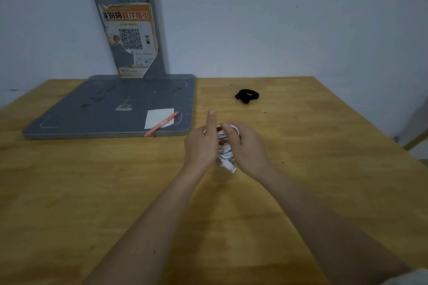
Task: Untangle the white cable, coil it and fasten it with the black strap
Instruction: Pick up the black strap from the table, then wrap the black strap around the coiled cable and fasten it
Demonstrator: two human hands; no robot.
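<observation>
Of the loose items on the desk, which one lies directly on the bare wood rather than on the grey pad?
The black strap. It lies alone on the wooden table, while the orange pen and white paper rest on the grey pad.

Parcel pickup counter, scanner stand [129, 102] (QR poster [130, 38])

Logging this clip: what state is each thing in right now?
white cable: bundled, held between both hands above the table.
black strap: loose on the table, untouched.
left hand: gripping the cable, one finger straight.
right hand: curled round the cable.
orange pen: lying on white paper.
</observation>
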